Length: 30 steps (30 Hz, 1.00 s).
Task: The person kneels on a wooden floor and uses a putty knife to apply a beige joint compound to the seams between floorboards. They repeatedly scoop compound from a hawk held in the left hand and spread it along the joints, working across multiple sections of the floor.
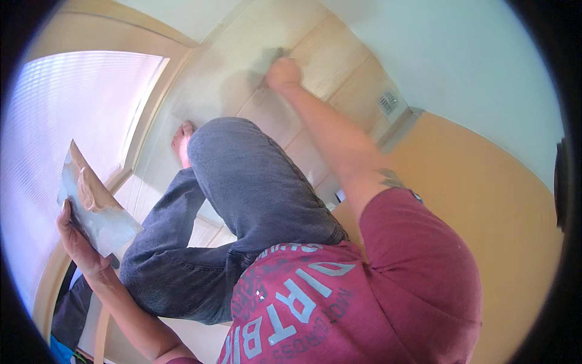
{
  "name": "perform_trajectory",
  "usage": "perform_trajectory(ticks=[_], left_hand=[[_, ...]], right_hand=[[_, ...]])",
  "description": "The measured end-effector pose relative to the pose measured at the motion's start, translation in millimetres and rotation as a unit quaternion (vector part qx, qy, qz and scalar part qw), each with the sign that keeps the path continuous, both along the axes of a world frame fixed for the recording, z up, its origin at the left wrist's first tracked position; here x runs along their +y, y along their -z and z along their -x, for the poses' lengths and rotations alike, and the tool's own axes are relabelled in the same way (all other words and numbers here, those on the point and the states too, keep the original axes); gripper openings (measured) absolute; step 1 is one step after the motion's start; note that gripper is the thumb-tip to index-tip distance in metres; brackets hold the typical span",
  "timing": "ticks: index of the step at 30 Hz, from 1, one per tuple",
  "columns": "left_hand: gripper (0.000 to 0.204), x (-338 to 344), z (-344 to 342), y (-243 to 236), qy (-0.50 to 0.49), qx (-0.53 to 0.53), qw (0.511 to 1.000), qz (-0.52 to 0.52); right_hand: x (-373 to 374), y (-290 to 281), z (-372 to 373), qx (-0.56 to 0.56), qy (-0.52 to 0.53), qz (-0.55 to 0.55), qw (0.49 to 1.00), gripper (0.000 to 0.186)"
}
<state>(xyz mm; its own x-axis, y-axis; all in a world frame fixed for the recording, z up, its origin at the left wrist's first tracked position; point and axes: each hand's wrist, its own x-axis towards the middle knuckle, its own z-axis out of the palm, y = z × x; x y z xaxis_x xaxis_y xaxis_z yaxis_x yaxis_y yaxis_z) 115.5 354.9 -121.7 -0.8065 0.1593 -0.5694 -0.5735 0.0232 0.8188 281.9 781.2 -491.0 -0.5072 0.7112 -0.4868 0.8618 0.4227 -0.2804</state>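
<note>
My left hand holds a flat, pale grey piece with a mound of tan paste on it, at the lower left beside my knee. My right hand is closed and reaches up onto the beige tiled surface with lines between the tiles. A small dark shape shows by its fingertips, too blurred to make out, and a shadow lies around it.
My bent legs and bare foot rest on the tiles. A frosted pane in a wooden frame stands at the left. A small grate sits near the white wall. A tan panel fills the right side.
</note>
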Motion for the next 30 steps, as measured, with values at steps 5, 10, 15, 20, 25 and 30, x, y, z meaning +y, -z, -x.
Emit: perform_trajectory(ticks=[5,10,15,20,25,30], left_hand=[[0.042,-1,4,3,0.021,0.003,1.000,0.010],[0.045,0,4,3,-0.001,0.017,0.999,0.036],[0.043,5,0,0,0.037,0.037,0.999,0.001],[0.040,2,9,-1,0.033,0.011,0.999,-0.009],[0.039,-13,10,0,-0.012,0.012,1.000,0.024],[0.044,-18,0,2,-0.002,0.018,0.999,0.029]], right_hand=[[-51,-26,25,0.082,0.054,0.084,0.992,0.029],[-58,-41,-17,0.080,0.133,0.076,0.985,0.032],[-94,-18,-19,0.136,0.050,0.046,0.988,0.031],[-39,-33,-1,0.076,-0.072,0.071,0.992,0.028],[95,-37,-9,-0.019,-0.104,-0.081,0.991,0.027],[55,-2,-17,0.005,-0.230,-0.112,0.967,0.026]])
